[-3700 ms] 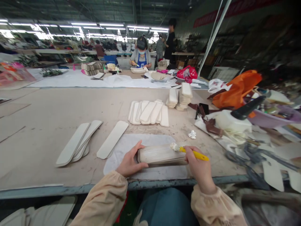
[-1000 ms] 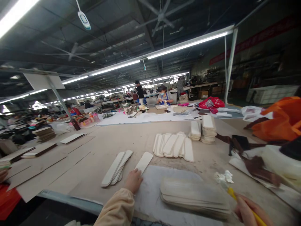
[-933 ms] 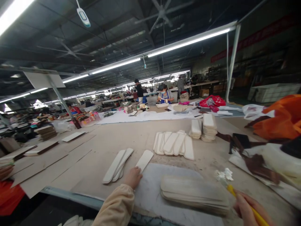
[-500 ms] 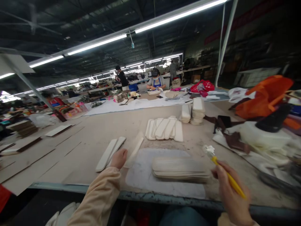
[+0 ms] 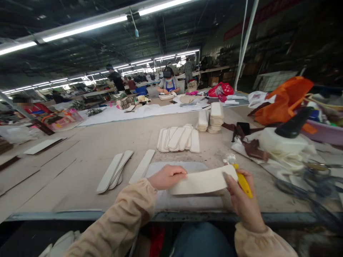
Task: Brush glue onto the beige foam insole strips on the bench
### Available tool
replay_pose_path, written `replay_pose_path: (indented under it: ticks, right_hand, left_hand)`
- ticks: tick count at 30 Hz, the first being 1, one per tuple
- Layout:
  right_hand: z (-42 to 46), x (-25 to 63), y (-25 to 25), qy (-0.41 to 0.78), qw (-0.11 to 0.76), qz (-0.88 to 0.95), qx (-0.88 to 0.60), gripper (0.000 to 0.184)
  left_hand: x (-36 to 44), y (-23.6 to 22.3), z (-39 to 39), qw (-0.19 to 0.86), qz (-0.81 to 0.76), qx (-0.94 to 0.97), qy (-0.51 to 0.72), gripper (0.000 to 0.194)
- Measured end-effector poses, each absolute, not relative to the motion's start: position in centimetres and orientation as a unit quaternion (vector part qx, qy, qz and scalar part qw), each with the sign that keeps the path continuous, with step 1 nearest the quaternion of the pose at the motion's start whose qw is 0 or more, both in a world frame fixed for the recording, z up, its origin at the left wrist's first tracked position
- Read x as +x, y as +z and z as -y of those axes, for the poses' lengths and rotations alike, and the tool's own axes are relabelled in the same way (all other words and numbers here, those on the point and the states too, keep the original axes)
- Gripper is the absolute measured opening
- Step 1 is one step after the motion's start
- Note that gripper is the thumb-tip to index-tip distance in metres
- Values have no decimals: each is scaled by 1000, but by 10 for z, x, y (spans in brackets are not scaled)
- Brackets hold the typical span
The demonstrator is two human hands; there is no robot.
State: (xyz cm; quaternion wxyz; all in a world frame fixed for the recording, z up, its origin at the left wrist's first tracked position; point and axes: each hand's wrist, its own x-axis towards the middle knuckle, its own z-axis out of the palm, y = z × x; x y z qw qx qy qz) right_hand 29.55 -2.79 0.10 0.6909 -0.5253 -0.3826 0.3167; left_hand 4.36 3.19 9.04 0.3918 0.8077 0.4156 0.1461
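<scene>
A long off-white strip with rounded corners (image 5: 205, 181) is stretched between my hands above the pale sheet (image 5: 187, 203). My left hand (image 5: 168, 176) pinches its left end. The strip's right end is pinched by my right hand (image 5: 243, 192), which also keeps hold of a yellow-handled brush (image 5: 243, 182). White paste shows on the brush's bristles, partly behind the strip. The strip hides most of the pile beneath it. To the left lie a single strip (image 5: 142, 166) and a small fanned pile of strips (image 5: 114, 173).
Several strips lie spread in a heap (image 5: 178, 138), with two upright stacks (image 5: 210, 117) behind. At right stand a white plastic jug with a black spout (image 5: 281, 139), grey-handled scissors (image 5: 294, 189) and an orange bag (image 5: 284, 98). A co-worker (image 5: 168, 84) sits opposite.
My left hand has brought a strip from the left to over the pile. My right hand, still with the brush, has moved in and gripped its other end. The view has shifted.
</scene>
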Motion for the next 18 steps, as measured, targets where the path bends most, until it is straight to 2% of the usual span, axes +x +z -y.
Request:
replay_pose_path:
  ticks: [3,7,10,18]
  right_hand:
    - [23,300,0,304,698,328,-559,53]
    - [15,301,-3,266,714,325,-561,52]
    - [9,298,-8,273,695,353,-565,52]
    - [8,292,-15,157,547,485,-664,44]
  left_hand:
    - [43,76,-49,473,-420,760,153,24]
    - [24,59,-68,599,-432,648,184,49]
    - [11,52,-75,560,-518,613,206,51]
    - [-2,28,-78,466,-614,613,172,39]
